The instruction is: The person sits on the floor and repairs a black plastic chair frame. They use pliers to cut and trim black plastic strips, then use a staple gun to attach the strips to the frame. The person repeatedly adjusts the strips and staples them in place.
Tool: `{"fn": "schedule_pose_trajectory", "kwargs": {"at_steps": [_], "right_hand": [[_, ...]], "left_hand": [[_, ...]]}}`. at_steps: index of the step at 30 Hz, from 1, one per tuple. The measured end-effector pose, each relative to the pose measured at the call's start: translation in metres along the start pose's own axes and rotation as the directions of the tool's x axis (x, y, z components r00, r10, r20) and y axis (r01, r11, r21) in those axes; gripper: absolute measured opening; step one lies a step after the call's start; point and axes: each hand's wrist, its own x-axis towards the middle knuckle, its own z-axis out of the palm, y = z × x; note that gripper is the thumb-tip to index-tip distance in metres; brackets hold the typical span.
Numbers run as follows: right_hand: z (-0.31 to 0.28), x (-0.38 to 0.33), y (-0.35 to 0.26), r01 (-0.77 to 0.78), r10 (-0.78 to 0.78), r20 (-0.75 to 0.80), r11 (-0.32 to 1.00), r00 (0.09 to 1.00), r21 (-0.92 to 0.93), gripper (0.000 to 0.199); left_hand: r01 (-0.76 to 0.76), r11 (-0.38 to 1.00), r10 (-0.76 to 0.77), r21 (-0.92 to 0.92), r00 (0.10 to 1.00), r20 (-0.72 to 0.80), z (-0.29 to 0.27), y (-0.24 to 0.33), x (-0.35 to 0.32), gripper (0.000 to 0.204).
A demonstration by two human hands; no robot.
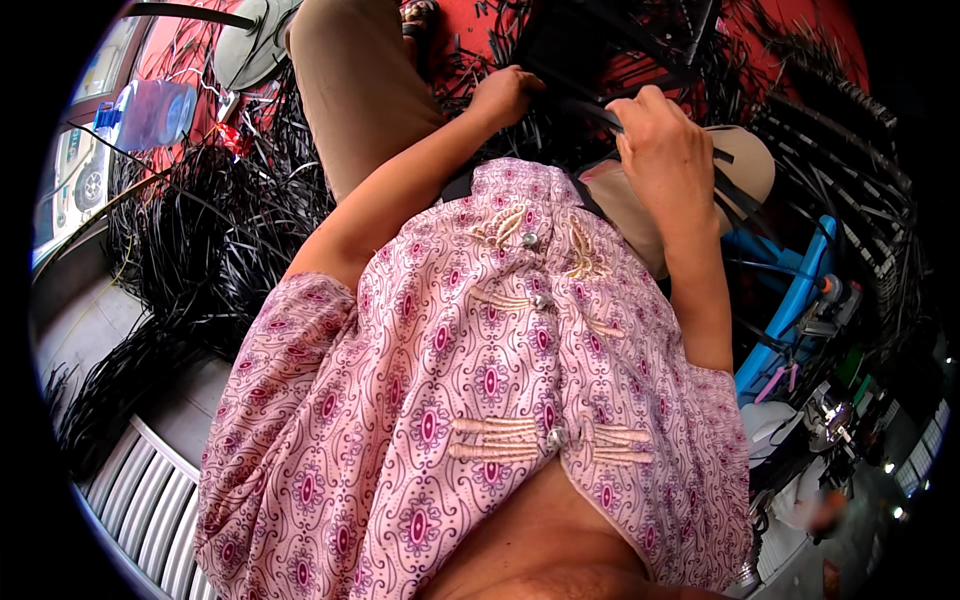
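A flat black strip (588, 112) stretches between my two hands above my lap. My right hand (665, 150) is closed round it in a fist, and the strip's loose tail (738, 192) hangs out past the wrist side. At the other end my left hand (506, 95) has its fingers curled and pinched on the strip, beside a dark black framed piece (580, 42). Its fingertips are partly lost against the black. That framed piece lies beyond my hands on the red floor covering (470, 30), its shape hard to make out.
A big heap of black strips (215, 230) lies left of my leg. Behind it are a clear blue water jug (160, 115) and a grey round base (252, 45). To the right stand a black woven slatted piece (835, 150) and a blue plastic frame (795, 300). White slats (150, 490) show lower left.
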Motion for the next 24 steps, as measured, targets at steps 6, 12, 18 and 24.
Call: {"fn": "schedule_pose_trajectory", "kwargs": {"at_steps": [6, 12, 18, 24], "right_hand": [[-0.004, -0.009, -0.015, -0.105, 0.104, 0.016, 0.994, 0.994, 0.041, 0.007], [-0.017, -0.035, -0.013, -0.331, 0.325, 0.078, 0.940, 0.943, 0.085, 0.015], [-0.035, -0.071, 0.003, -0.500, 0.487, 0.327, 0.865, 0.810, -0.049, 0.028], [-0.079, -0.084, 0.018, -0.412, 0.408, 0.061, 0.894, 0.911, 0.176, 0.057]], "left_hand": [[-0.104, 0.985, 0.081, 0.139, 0.983, 0.163, 0.021, -0.013, 0.003, 0.027], [-0.266, 0.957, 0.242, 0.118, 0.952, 0.187, 0.014, -0.004, 0.002, 0.023], [-0.260, 0.963, 0.268, -0.071, 0.955, 0.129, -0.022, 0.024, -0.010, 0.020], [-0.395, 0.889, 0.378, -0.230, 0.918, -0.117, -0.085, 0.063, -0.011, 0.014]]}}
